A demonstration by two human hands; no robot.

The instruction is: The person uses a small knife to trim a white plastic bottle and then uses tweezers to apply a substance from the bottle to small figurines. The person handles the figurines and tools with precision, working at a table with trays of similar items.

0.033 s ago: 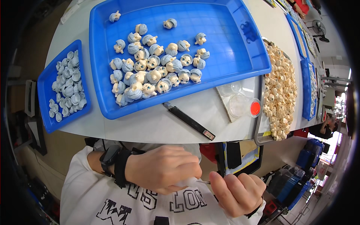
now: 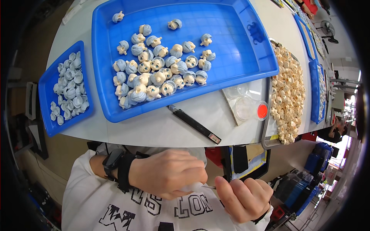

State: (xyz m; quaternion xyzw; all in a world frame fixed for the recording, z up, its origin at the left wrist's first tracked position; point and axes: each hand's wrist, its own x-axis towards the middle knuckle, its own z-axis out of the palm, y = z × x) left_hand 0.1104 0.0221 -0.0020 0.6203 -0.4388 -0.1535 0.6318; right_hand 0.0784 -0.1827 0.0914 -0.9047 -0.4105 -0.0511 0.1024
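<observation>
Over my lap, my left hand (image 2: pixel 167 173), a watch on its wrist, is closed around a scrap of white, tissue-like material (image 2: pixel 192 188). A thin metal rod (image 2: pixel 210 187) runs from that scrap to my right hand (image 2: pixel 243 198), whose fingers are curled around its other end; the rest of the rod is hidden, so its kind does not show. Beyond my hands, a black utility knife (image 2: pixel 196 127) lies slantwise on the white table, its blade end by the large blue tray (image 2: pixel 111 113). In that tray are many doll heads (image 2: pixel 157 64) with light-blue hair.
At the left, a smaller blue tray (image 2: pixel 46 82) holds light-blue hair pieces (image 2: pixel 71 92). To the right, clear plastic cups (image 2: pixel 243 107), one with a red spot, stand beside a metal tray (image 2: pixel 266 134) heaped with skin-toned parts (image 2: pixel 287 92). The table's front edge lies just beyond my hands.
</observation>
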